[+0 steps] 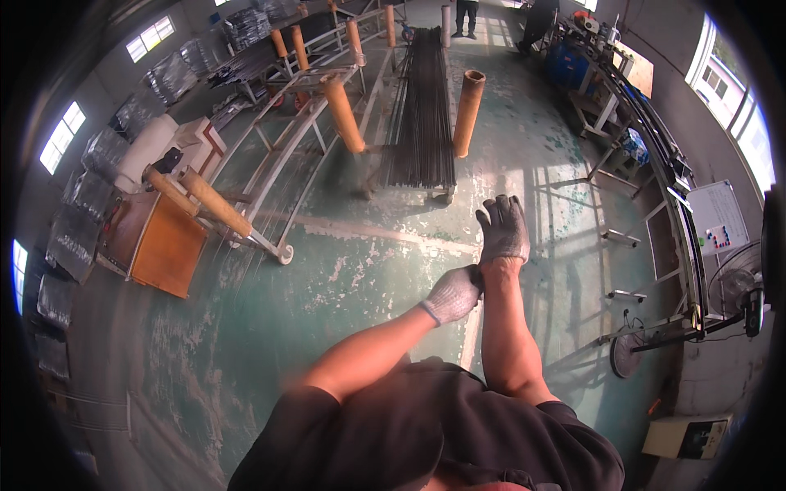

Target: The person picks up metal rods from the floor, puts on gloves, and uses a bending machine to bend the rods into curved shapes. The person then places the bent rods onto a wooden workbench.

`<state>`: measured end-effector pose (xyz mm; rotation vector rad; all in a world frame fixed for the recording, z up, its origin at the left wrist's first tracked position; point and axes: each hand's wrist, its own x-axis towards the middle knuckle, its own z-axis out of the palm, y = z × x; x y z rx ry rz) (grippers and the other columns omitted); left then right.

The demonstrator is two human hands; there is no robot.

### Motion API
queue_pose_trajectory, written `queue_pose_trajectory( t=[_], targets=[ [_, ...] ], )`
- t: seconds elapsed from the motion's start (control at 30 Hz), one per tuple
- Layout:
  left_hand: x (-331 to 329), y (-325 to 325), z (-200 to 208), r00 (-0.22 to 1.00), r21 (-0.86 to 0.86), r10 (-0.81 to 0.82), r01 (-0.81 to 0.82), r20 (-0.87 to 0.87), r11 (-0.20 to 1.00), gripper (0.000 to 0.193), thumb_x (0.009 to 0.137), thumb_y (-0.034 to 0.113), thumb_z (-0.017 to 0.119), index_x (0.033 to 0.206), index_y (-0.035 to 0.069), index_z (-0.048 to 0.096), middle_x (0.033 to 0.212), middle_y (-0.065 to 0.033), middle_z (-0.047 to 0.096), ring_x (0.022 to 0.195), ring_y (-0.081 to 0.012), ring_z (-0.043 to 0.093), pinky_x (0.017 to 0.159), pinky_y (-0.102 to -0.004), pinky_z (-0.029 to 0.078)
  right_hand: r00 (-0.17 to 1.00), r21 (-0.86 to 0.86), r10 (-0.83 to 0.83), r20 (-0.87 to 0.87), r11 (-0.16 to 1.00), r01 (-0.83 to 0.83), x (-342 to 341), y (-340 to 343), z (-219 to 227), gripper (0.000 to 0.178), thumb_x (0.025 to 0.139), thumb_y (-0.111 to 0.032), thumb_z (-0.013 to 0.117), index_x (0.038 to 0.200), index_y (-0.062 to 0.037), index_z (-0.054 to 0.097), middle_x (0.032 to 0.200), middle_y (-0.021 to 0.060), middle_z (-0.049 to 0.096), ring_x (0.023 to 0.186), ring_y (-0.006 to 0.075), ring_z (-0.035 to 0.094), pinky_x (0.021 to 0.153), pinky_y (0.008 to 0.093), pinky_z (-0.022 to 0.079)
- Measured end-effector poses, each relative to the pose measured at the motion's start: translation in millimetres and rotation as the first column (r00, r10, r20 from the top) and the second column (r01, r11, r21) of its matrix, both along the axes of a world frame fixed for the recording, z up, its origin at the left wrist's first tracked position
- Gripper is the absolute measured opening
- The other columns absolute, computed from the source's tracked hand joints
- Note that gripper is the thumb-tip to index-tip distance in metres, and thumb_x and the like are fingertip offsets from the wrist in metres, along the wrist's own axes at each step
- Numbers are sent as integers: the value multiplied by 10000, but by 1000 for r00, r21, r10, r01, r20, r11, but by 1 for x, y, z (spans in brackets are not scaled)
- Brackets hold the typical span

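Both of my hands wear grey knit work gloves with dark coating. My right hand [503, 227] is raised in front of me, its fingers stretched out and apart, holding nothing. Across to its wrist reaches my left hand [455, 295], with the fingers closed at the cuff of the right glove [501, 255]. The left fingertips are partly hidden beside the right wrist. Farther ahead, apart from both hands, a bundle of long thin dark strips [422, 123] lies on a low rack between upright orange-brown tubes [469, 114].
To the left stand metal-framed carts [282, 176] with more tubes, an orange-brown board [168, 245] and wrapped stacks [78, 229]. A long bench [655, 139], a fan [737, 282] and a whiteboard [716, 214] line the right side. Another person [466, 16] stands far ahead.
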<state>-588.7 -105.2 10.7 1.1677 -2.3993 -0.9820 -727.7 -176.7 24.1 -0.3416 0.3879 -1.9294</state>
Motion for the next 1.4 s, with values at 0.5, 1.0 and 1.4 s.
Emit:
queue_pose_trajectory(
  t=[0.5,1.0,1.4],
  targets=[
    [116,-260,-6,943,-64,328,-325,49,944,169,793,163,656,902,51,721,967,-202,736,944,-437,711,859,-541,560,116,284,259,-959,870,403,119,-227,-103,677,979,-334,777,1526,-8,547,1519,201,598,1415,328,565,1183,378,431],
    [158,-500,-90,943,82,295,-309,152,947,92,831,97,633,868,71,712,907,-164,721,895,-379,706,809,-493,572,465,910,782,-414,343,234,149,-505,-213,561,942,-427,779,1334,-32,707,1018,132,807,917,282,775,820,412,605],
    [261,-513,-145,886,494,280,-442,369,749,200,856,95,594,896,56,786,907,-133,780,898,-262,758,845,-378,590,-83,613,948,-307,264,745,78,-577,-290,617,796,-521,892,1195,-92,700,1217,178,745,1169,348,725,1000,466,584]
  ],
)
